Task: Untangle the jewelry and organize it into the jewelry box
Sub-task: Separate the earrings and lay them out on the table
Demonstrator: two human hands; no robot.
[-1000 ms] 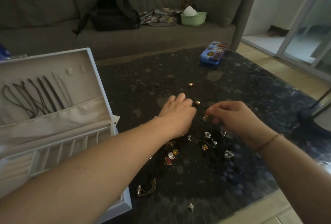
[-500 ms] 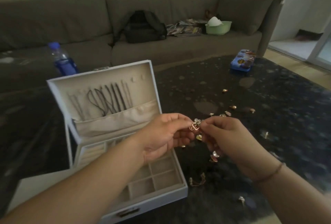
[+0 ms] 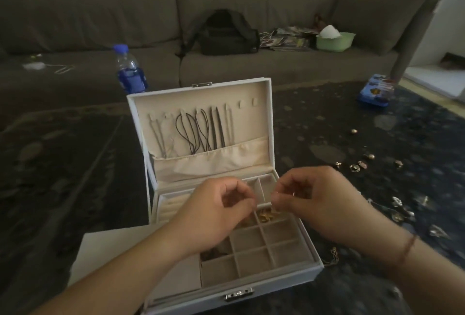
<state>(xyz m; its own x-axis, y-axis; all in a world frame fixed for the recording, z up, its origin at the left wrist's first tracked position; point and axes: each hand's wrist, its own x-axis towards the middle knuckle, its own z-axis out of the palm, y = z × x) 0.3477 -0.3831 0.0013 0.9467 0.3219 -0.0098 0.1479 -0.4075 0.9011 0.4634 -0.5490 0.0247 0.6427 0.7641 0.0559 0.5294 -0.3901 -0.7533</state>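
**Hands now over the box, piece about to drop in**

Nearest us, the box (image 3: 251,279) sits open on the bench (image 3: 377,123), latch toward us. Half a sec ago both hands were out right of it, working one small gold piece between them; a sec ago they were down among the loose bits on the bench. Now we've carried it across, and both hands hover above the tray's grid.

Left hand (image 3: 221,211): grip curled in, thumb and forefinger tips pressed together; can't tell if anything's between them. Right hand (image 3: 312,201): grip pinching a thin gold piece (image 3: 293,193), too blurred to say what kind. Just below, one cell already holds gold pieces (image 3: 266,215); cells nearer us look bare, one w/ something dark in it at left.

So, our read: the piece is freed and we're at the sorting step, prob. into that same cell.

Further out, plenty left: a chain (image 3: 333,257) lies by the box's right side, and loose jewelry (image 3: 362,163) is scattered on the bench to the right. In the lid (image 3: 201,103), cords (image 3: 198,133) hang on hooks above the pocket. Beyond, a bottle (image 3: 129,70).
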